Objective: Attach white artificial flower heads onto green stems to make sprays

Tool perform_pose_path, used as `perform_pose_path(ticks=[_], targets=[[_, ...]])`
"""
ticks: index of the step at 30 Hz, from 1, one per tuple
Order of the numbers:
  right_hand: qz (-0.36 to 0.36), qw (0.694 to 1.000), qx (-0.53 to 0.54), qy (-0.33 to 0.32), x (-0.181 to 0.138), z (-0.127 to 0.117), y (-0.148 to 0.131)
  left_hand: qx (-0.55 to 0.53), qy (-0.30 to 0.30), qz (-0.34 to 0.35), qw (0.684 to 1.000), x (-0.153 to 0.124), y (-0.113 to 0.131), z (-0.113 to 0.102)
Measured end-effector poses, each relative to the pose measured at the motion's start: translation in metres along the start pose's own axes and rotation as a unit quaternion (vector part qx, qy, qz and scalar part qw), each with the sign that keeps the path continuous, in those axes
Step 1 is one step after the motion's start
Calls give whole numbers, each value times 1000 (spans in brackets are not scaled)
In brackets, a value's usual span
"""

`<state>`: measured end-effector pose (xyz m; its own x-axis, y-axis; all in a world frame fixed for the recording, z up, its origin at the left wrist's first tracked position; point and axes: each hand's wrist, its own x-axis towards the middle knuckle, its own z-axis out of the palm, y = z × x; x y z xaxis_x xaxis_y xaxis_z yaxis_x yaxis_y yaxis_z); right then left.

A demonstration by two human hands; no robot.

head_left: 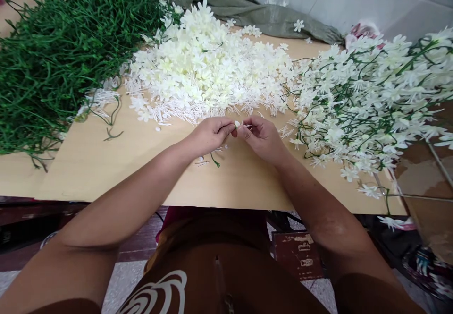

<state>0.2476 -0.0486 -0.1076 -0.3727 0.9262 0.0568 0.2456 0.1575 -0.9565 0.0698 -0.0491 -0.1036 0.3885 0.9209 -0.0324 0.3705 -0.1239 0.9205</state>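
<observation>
My left hand (pixel 211 134) and my right hand (pixel 261 138) meet over the board, both closed in a pinch. A small white flower piece (pixel 237 123) shows between the fingertips. Thin white stamens (pixel 247 126) stick out at my right thumb and fingers. A bit of green lies at my left fingertips, and a curved green stem (pixel 214 160) shows below that hand; whether the two are one piece I cannot tell. Just beyond the hands rises a heap of loose white artificial blossoms (pixel 208 63), with white stamens along its near edge.
Green artificial stems (pixel 67 49) are piled at the left. Assembled white flowers on stems (pixel 357 101) form a heap at the right, reaching past the board's edge. Grey-green cloth (pixel 244 9) lies along the tiled wall. Stray stems lie on the tan board (pixel 116 167).
</observation>
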Motion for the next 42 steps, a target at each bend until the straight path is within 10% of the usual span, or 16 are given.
perform_pose_path(ticks=[16, 24, 28, 33, 42], targets=[[45, 988, 51, 141, 8, -15, -9, 21, 61, 176, 982, -18, 19, -30], [27, 998, -32, 40, 13, -11, -8, -345, 236, 145, 897, -12, 28, -57], [-35, 945, -310, 95, 33, 0, -3, -456, 208, 58, 863, -11, 32, -70], [-15, 878, -469, 91, 60, 9, -1, -417, 167, -12, 893, -9, 26, -69], [-19, 944, -308, 119, 48, -24, -3, -397, 67, -71, 913, -15, 23, -64]])
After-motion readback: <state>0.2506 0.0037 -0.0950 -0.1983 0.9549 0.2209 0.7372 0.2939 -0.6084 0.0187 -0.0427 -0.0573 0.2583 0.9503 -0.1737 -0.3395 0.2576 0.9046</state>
